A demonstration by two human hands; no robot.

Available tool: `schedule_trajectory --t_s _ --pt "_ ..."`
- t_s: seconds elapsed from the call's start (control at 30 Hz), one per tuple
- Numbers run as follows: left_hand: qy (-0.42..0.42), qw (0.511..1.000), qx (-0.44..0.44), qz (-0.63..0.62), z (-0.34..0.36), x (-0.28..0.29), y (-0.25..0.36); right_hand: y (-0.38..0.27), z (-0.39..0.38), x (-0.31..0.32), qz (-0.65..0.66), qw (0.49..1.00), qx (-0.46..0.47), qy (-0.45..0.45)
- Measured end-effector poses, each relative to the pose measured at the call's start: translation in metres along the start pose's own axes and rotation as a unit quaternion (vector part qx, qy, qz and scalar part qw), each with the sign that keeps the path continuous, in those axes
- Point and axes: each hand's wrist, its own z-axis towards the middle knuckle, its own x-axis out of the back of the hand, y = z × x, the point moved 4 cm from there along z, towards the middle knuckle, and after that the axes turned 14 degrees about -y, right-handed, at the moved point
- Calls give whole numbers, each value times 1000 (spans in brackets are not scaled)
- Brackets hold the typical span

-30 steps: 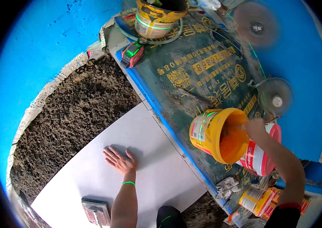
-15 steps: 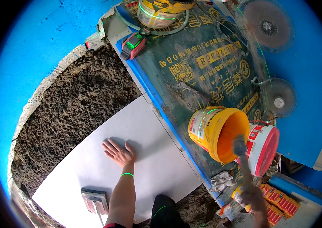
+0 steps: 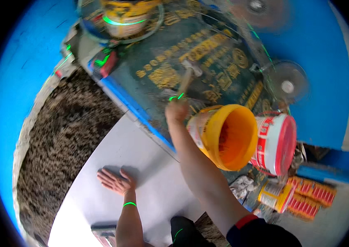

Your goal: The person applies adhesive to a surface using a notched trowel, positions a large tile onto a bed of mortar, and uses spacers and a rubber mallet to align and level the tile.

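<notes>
In the head view, we see the left hand (image 3: 114,181) lying flat, fingers spread, palm down on a large pale grey floor tile (image 3: 141,164) that rests on a bed of rough dark mortar (image 3: 63,140); its grip is wide and holds nothing, only pressing on the tile. The right hand (image 3: 177,110) is raised above the tile's far edge with its grip closed around the wooden handle of a hammer or mallet (image 3: 187,76), whose head points away toward a dark green printed sheet with yellow lettering (image 3: 207,61); motion blur keeps us from telling the head's material. Just beside the right forearm lies a yellow plastic bucket tipped on its side (image 3: 228,136), touching a white and red plastic pail (image 3: 275,144). Farther off stand a yellow drum-shaped container (image 3: 125,16) and two round disc-shaped tools (image 3: 285,82). As we judge it, the tile is already laid on the mortar and steadied, the tool is in hand, and the tapping down and levelling of the tile is what remains.
</notes>
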Motion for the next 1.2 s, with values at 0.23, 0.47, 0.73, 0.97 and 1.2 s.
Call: schedule_trajectory --t_s 0.23,0.47,0.73,0.97,1.2 --pt "33 999 -9 14 -4 -18 -9 38 -53 -4 25 991 -22 -133" --pt "51 997 -16 50 -5 -22 -14 6 -188 241 245 877 -78 -406" --pt "42 998 -18 44 -5 -23 -15 105 5 229 -234 926 87 -282" --pt "42 998 -16 33 8 -21 -35 106 15 160 -321 913 113 -226" --pt "35 999 -12 0 7 -24 -30 117 28 158 -386 860 185 -279"
